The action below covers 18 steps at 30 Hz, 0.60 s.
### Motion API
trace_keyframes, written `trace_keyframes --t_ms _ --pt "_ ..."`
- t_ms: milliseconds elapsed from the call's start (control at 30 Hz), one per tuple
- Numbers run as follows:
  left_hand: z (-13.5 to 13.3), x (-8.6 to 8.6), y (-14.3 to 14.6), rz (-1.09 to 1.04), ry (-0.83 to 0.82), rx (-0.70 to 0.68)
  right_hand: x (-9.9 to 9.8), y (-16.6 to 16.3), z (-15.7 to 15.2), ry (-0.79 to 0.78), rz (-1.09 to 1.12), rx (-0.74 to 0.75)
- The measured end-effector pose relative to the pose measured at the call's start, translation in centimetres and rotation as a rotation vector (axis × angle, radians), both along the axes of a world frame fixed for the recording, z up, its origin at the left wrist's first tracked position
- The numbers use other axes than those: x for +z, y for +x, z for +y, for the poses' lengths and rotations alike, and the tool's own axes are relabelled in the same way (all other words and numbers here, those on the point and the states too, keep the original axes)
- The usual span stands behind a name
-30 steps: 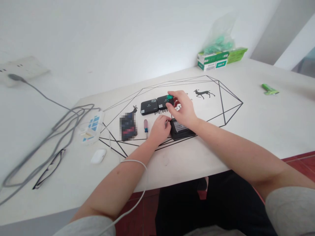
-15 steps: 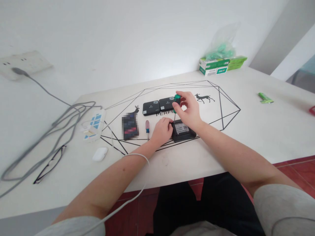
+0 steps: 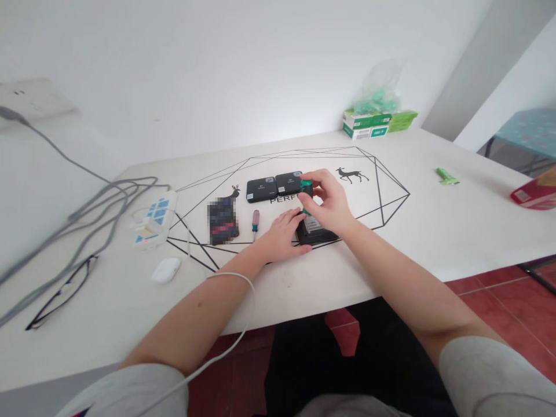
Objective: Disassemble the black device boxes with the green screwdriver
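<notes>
A screwdriver with a green and black handle [image 3: 306, 186] stands upright in the fingers of my right hand [image 3: 328, 200], over the upper left part of a black box-like device [image 3: 310, 236]. That device lies on the table with a white printed label facing up, partly hidden by my right hand. My left hand [image 3: 282, 236] rests at its left edge, fingers stretched out near the upper corner and thumb apart near the lower one. Left of this hand lies a second screwdriver [image 3: 255, 223] with a pinkish and blue handle. The screwdriver tip over the device is hidden.
Two black boxes [image 3: 261, 189] lie side by side behind my hands. To the left are a blurred-out item [image 3: 223, 221], a white earphone case [image 3: 165, 270], a power strip [image 3: 156, 219], glasses [image 3: 63, 292] and grey cable [image 3: 117, 191]. A white cord [image 3: 248, 313] crosses my left forearm. Green boxes [image 3: 367, 123] stand behind.
My left hand's fingers and thumb have spread apart along the device's left side. The screwdriver in my right hand sits slightly lower against the device. The whole view has shifted a little.
</notes>
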<state>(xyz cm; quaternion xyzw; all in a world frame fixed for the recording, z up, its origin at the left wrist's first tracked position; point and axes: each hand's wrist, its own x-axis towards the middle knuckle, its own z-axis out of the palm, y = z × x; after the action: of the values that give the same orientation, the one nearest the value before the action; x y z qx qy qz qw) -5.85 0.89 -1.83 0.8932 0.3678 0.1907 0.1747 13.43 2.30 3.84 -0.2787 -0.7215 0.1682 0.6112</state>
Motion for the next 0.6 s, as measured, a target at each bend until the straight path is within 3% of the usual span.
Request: trace_keyframes --t_ms 167,600 --pt "0.03 0.13 0.44 0.007 0.043 0.027 -0.72 -0.58 -0.06 0.039 0.017 0.010" --pt "-0.60 -0.05 1.00 0.005 0.135 0.034 -0.45 -0.17 -0.49 0.199 -0.012 -0.030"
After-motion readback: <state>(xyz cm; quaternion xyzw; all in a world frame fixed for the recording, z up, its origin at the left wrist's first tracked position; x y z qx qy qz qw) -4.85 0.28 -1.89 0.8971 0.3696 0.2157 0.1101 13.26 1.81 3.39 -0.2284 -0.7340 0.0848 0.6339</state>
